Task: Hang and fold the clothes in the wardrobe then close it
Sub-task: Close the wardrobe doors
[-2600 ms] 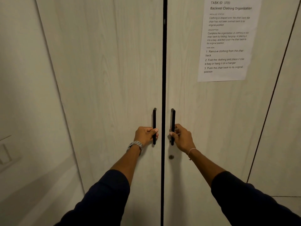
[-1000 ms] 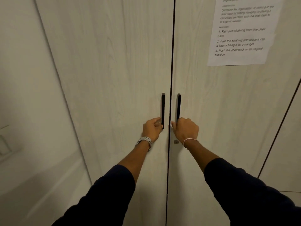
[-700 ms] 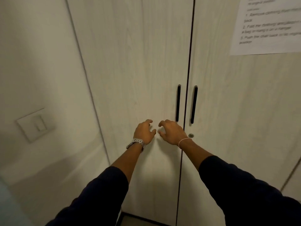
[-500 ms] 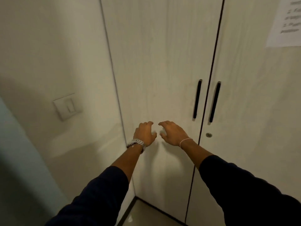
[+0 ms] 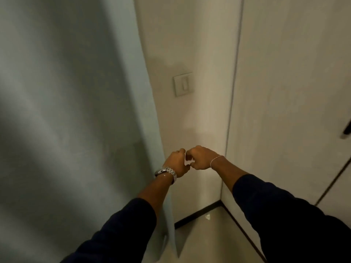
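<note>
Away from the wardrobe (image 5: 284, 92), at the corner where a pale wall meets a blue-grey panel (image 5: 66, 111), both hands are now held in mid-air. A second ago each hand was wrapped round a door handle; the handles have since been let go, and the view has been swung well to the left. Only the tip of one handle (image 5: 347, 128) is kept in sight, at the right edge.

The left hand (image 5: 176, 164) is seen with its fingers loosely curled and nothing gripped; a watch (image 5: 166, 172) is worn on its wrist. The right hand (image 5: 199, 158) is likewise loosely curled and empty, with a bracelet (image 5: 216, 160) at the wrist. The two hands are held very close together, thumbs nearly touching, though actual contact cannot be made out.

The wardrobe door is shown flush and shut, with no gap visible along its left seam. No clothes are seen outside it; what lies inside is hidden. A light switch (image 5: 183, 84) is fixed on the wall between panel and wardrobe.

From this, the closing step is judged done and the task most likely finished, with the person being turned away from the wardrobe.
</note>
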